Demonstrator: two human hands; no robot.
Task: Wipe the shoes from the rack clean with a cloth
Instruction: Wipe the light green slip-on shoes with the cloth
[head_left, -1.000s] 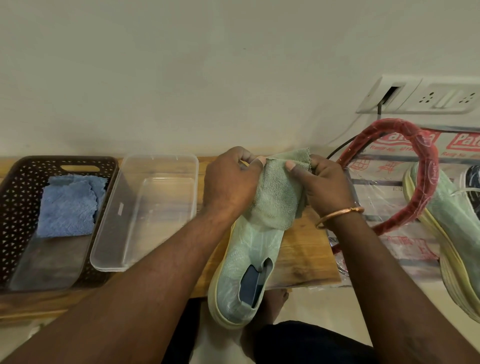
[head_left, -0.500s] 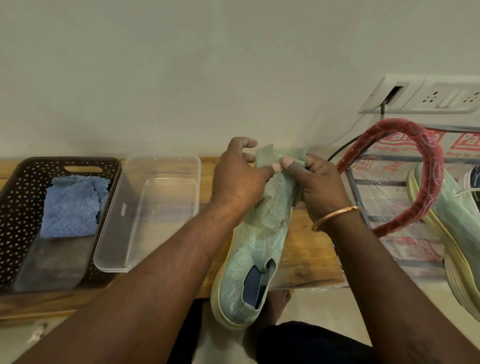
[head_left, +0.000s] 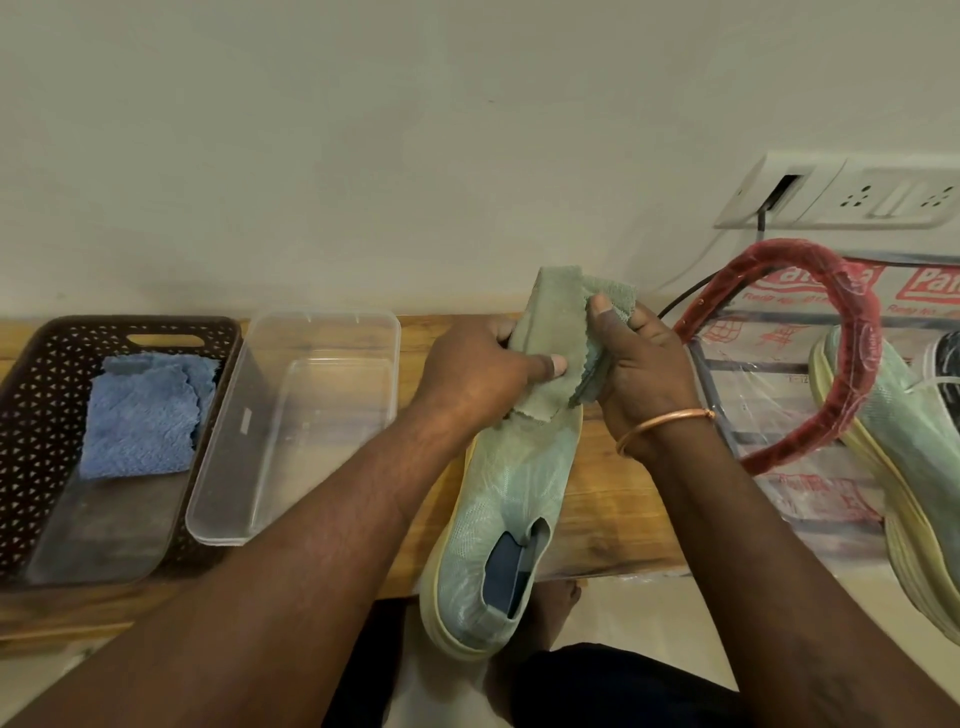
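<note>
Left hand (head_left: 478, 376) grips the cloth (head_left: 550, 332), thumb flat across its front and fingers curled behind. Right hand (head_left: 644, 374) pinches the cloth's right side under its thumb. Both hold it over the toe of the shoe (head_left: 514, 499).

Diff vs 0.5 s ago: the cloth is pulled up, with its top edge now standing clear above both hands. The left fingers that were lifted off are back behind it. The left thumb sits lower and the thumbs no longer meet. The shoe is unmoved: toe on the wooden board (head_left: 613, 493) near its back edge, heel hanging over the front edge.

Second shoe (head_left: 893, 415) sits off the board's right end, inside a red ring (head_left: 857, 322). At the left end, clear tub (head_left: 317, 322) and brown basket (head_left: 31, 415) with a blue rag (head_left: 143, 415).
</note>
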